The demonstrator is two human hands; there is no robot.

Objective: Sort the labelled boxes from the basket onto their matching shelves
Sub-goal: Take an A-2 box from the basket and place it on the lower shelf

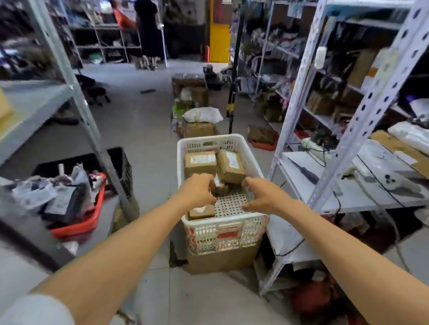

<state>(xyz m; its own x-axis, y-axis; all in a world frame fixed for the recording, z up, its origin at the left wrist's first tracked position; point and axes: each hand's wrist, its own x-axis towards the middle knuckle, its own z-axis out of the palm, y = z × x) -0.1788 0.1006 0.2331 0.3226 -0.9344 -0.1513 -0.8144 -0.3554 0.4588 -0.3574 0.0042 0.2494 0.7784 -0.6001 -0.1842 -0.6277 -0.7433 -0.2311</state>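
**Desk:** What is the person doing here?

**Photographer:** Standing in a storeroom aisle, the person is reaching both bare arms into a white perforated plastic basket (pixel 226 230). It is sitting on a plain brown cardboard carton (pixel 220 263) on the floor.

**Desk:** And the hands?

**Photographer:** The left hand (pixel 198 190) is curling its fingers against a small brown labelled box (pixel 218 186) in the middle of the basket. I cannot tell whether it is actually gripping the box. The right hand (pixel 261 196) is hovering just beside it with its fingers bent like a claw, and it is holding nothing.

**Desk:** Which way is that box lying?

**Thotographer:** It is sitting between the two hands, touching the left and just short of the right, so the left is nearer. Most of it is hidden, so I cannot tell its long axis.

**Desk:** Is anything else waiting?

**Photographer:** Beyond the fingers, a flat brown labelled carton (pixel 200 163) is lying crosswise, and a tilted brown labelled parcel (pixel 230 166) is pointing away from the person. A low brown box (pixel 201 212) is resting by the near wall, under the left wrist.

**Desk:** And the shelves?

**Photographer:** A white slotted-steel rack (pixel 373 100) is standing close on the right, and a grey metal rack (pixel 65 65) is standing on the left.
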